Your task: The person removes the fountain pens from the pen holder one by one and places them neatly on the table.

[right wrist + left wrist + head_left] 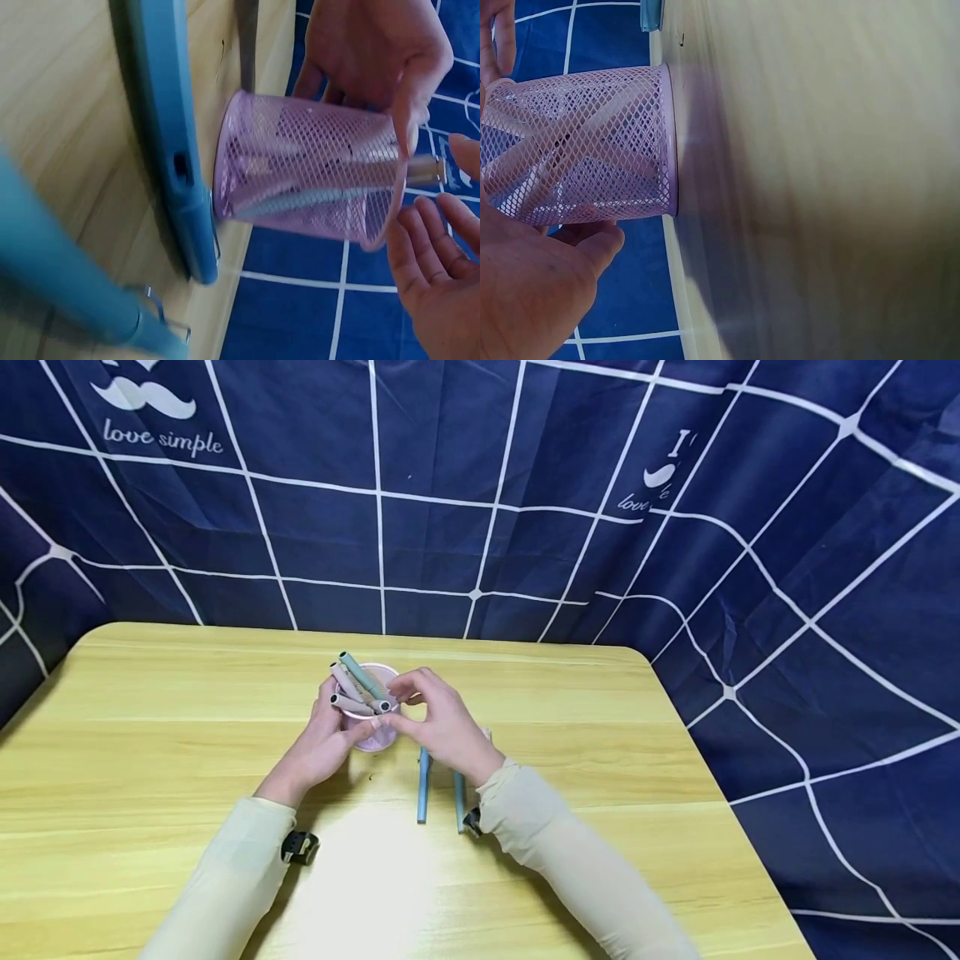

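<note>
A pink mesh pen holder (377,739) stands on the table with several pens in it, among them a green pen (362,673) and pale pinkish pens (351,704). My left hand (321,747) grips the holder from its left side, thumb at the front near the rim; the mesh wall (592,142) fills much of the left wrist view. At the right of the rim, my right hand (448,722) has thumb and fingers spread around a pen's end (429,171) sticking out of the holder. A gap shows between its fingers and that end in the right wrist view.
Two blue pens (423,789) with clips lie on the wooden table (187,727), close to the right forearm; the second blue pen (459,802) is partly under the right wrist. A dark blue curtain (442,543) with white lines hangs behind the table's far edge.
</note>
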Demonstrator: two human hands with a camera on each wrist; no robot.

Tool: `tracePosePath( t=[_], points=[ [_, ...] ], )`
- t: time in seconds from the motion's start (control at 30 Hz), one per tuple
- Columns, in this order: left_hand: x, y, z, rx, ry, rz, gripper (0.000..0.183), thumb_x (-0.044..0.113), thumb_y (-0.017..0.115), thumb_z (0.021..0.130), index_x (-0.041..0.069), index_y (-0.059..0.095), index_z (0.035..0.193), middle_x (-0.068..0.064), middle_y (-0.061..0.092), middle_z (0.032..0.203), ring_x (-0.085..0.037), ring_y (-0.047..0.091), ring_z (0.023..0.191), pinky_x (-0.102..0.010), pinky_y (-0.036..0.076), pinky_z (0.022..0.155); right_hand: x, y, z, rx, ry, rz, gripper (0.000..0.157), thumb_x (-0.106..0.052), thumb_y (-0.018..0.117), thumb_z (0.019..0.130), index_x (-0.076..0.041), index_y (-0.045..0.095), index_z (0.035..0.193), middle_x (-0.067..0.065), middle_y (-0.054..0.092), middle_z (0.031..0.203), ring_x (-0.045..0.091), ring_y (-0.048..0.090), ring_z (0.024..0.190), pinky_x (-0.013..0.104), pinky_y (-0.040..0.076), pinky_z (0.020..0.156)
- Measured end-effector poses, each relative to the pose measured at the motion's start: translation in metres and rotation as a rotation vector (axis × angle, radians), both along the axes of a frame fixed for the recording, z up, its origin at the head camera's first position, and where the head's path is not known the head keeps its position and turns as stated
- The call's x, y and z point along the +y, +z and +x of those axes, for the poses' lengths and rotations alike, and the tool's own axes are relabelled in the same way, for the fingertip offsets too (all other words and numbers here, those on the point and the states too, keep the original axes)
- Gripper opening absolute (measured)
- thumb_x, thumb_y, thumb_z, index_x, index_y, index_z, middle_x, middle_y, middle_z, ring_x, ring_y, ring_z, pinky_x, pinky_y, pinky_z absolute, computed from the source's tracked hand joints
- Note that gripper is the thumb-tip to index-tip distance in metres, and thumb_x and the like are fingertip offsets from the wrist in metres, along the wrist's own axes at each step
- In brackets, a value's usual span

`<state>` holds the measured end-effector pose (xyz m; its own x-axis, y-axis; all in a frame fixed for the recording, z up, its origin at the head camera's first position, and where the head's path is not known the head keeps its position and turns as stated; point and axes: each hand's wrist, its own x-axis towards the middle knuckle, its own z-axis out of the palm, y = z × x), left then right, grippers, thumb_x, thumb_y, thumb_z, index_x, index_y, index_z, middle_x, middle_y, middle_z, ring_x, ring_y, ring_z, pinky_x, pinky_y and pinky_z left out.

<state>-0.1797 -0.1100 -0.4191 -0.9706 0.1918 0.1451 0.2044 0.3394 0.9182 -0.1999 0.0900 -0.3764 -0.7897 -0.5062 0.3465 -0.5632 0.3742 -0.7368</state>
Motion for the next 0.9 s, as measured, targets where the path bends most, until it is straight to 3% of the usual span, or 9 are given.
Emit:
tracePosePath(
  t=[0.23, 0.5, 0.73, 0.9],
  points=[
    [0.0, 0.0, 0.0, 0.003, 0.008, -0.036, 0.081, 0.017, 0.065, 0.093, -0.004, 0.011, 0.15, -0.027, 0.021, 0.146, -0.04, 0.021, 0.131, -0.058, 0.015, 0.11, -0.01, -0.003, 0.002, 0.016, -0.014, 0.037, 0.023, -0.011, 0.077, 0.087, -0.007, 0.063, 0.104, -0.003, 0.057, 0.1, 0.011, 0.057, 0.094, 0.033, 0.049, 0.089],
    [0.0, 0.0, 0.001, -0.011, 0.015, -0.046, 0.082, 0.016, 0.064, 0.093, -0.003, 0.009, 0.15, -0.027, 0.022, 0.147, -0.04, 0.022, 0.13, -0.058, 0.016, 0.109, -0.012, -0.003, 0.002, 0.021, -0.023, 0.067, 0.019, -0.008, 0.073, 0.089, -0.006, 0.064, 0.106, -0.002, 0.057, 0.099, 0.013, 0.055, 0.092, 0.039, 0.049, 0.089],
    [0.0, -0.001, 0.0, 0.01, 0.018, -0.017, 0.081, 0.021, 0.066, 0.093, -0.004, 0.013, 0.149, -0.027, 0.022, 0.147, -0.04, 0.022, 0.132, -0.058, 0.016, 0.11, -0.012, -0.002, 0.004, 0.072, -0.104, 0.059, 0.019, -0.003, 0.07, 0.09, -0.006, 0.068, 0.109, -0.002, 0.063, 0.1, 0.013, 0.059, 0.094, 0.033, 0.049, 0.086],
    [0.0, -0.001, 0.0, 0.006, 0.018, -0.002, 0.081, 0.023, 0.066, 0.093, -0.001, 0.013, 0.15, -0.025, 0.021, 0.148, -0.039, 0.021, 0.134, -0.057, 0.015, 0.11, -0.013, 0.0, 0.005, 0.084, -0.137, -0.024, 0.022, -0.001, 0.07, 0.089, -0.005, 0.068, 0.111, -0.001, 0.065, 0.105, 0.011, 0.06, 0.096, 0.025, 0.047, 0.088]
  ],
)
